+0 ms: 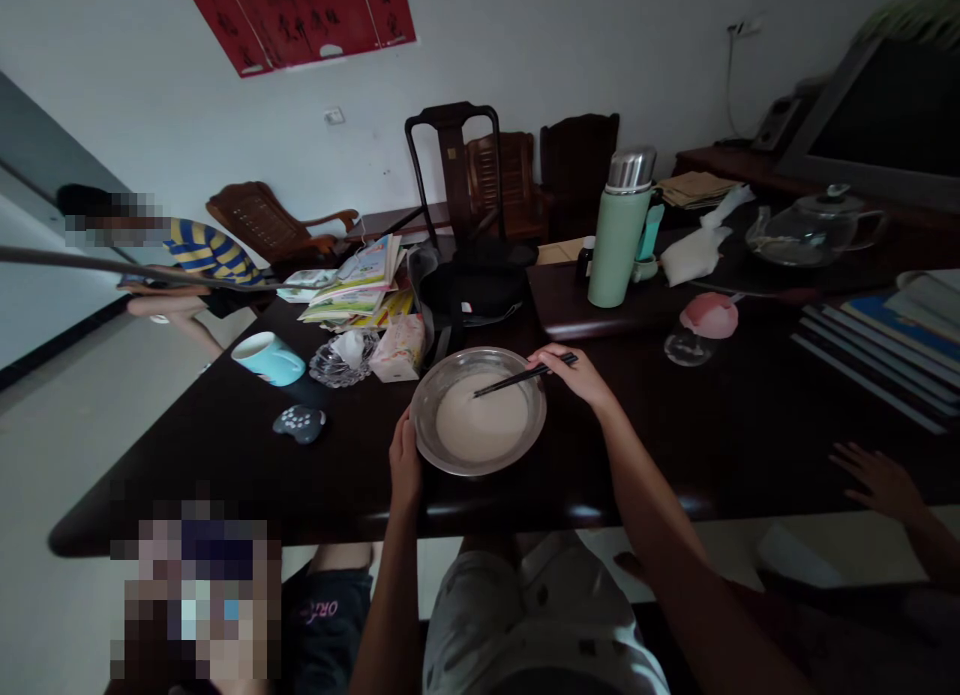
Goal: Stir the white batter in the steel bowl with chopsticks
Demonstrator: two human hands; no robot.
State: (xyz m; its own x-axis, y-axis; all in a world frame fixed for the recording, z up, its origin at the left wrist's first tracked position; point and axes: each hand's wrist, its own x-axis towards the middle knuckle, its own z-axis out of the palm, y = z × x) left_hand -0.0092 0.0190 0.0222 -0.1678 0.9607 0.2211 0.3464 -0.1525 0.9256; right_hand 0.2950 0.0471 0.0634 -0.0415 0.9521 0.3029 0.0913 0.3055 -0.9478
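Note:
A round metal bowl [425, 445] stands on the dark table in front of me, holding a pale, creamy liquid [480, 430]. My left hand [406, 463] grips the bowl's left side by the rim. In my right hand [571, 371] is a pair of dark chopsticks [514, 378], slanting down to the left over the bowl. Their tips meet the surface of the liquid. Closed fingers wrap the upper end of the chopsticks at the bowl's right rim.
Left of the bowl are a tissue packet [400, 348], glass dish [341, 365], blue mug [268, 359] and grey object [300, 424]. A green thermos [621, 235], glass jar [688, 347] and teapot [810, 230] stand right. Another person's hand [874, 480] rests at the right edge; others sit left.

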